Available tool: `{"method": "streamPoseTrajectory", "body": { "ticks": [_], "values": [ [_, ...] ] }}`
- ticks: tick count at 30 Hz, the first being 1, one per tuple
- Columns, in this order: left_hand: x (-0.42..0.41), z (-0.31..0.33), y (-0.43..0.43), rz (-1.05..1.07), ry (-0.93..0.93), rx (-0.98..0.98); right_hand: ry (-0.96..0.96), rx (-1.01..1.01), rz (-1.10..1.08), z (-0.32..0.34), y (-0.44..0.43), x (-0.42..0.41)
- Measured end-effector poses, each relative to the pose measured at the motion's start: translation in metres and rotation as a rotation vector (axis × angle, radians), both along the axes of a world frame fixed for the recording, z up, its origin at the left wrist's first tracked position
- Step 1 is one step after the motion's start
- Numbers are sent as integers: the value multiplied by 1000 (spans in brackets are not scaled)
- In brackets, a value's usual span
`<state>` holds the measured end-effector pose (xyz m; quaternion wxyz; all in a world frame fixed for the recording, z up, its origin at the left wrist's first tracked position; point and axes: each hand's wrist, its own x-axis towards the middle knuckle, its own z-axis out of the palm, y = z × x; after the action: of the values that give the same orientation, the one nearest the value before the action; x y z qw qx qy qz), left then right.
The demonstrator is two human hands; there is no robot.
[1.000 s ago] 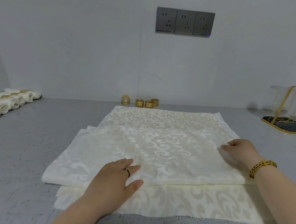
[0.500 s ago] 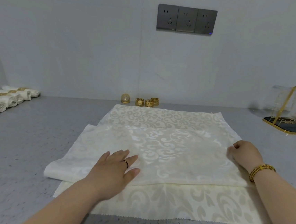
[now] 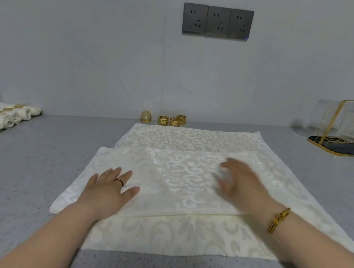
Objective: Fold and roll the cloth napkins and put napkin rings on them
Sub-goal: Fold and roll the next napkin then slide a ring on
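Grey speckled countertop (image 3: 24, 170) runs back to a pale wall bearing a triple socket panel (image 3: 218, 20). On it, straight ahead, lies a cream damask napkin (image 3: 170, 236) spread flat, its near edge pinked in a fine zigzag. On top of that rests a folded napkin (image 3: 176, 183) of the same scroll-patterned cloth, doubled into a wide band with its fold along the near side and its left end reaching past the lower cloth onto the counter.

The left hand (image 3: 108, 192), with a ring (image 3: 120, 181) on one finger, lies palm down on the left part of the folded napkin, fingers straight and spread, gripping nothing. The right hand (image 3: 239, 184), a gold bracelet (image 3: 278, 220) at its wrist, is over the right half of the same napkin; it is blurred, and I cannot tell whether its fingers hold the cloth or only brush it.

Gold napkin rings (image 3: 171, 120) stand in a cluster at the wall just behind the cloths, and rolled napkins (image 3: 4, 120) already ringed lie in a row far left.

Half a second ago the right hand was at the napkin's right edge; it has since come inward toward the middle. The left hand has stayed where it was.
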<state>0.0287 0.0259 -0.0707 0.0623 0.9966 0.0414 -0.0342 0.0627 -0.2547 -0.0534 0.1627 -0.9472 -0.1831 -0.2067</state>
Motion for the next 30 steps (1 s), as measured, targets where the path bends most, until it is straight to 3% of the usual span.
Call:
{"method": "streamPoseTrajectory", "body": {
  "ticks": [3,4,7,12,16,21,30],
  "values": [
    [-1,-1,1,-23,-154,-7,166,-273,477,-3,43,-37],
    [-3,0,1,-52,-258,-17,218,-337,531,-7,47,-40],
    [-16,5,-5,-177,-441,-157,105,-325,476,-10,43,-39],
    [-36,2,-25,-398,-261,-113,35,-420,299,-8,9,-32],
    [-32,5,-35,-401,-264,-16,197,-436,247,1,-11,-34],
    [-31,7,-28,-342,-254,82,234,-463,159,10,-40,-33],
    [-38,67,-3,-288,230,-16,627,-396,180,62,-73,-27]
  ]
}}
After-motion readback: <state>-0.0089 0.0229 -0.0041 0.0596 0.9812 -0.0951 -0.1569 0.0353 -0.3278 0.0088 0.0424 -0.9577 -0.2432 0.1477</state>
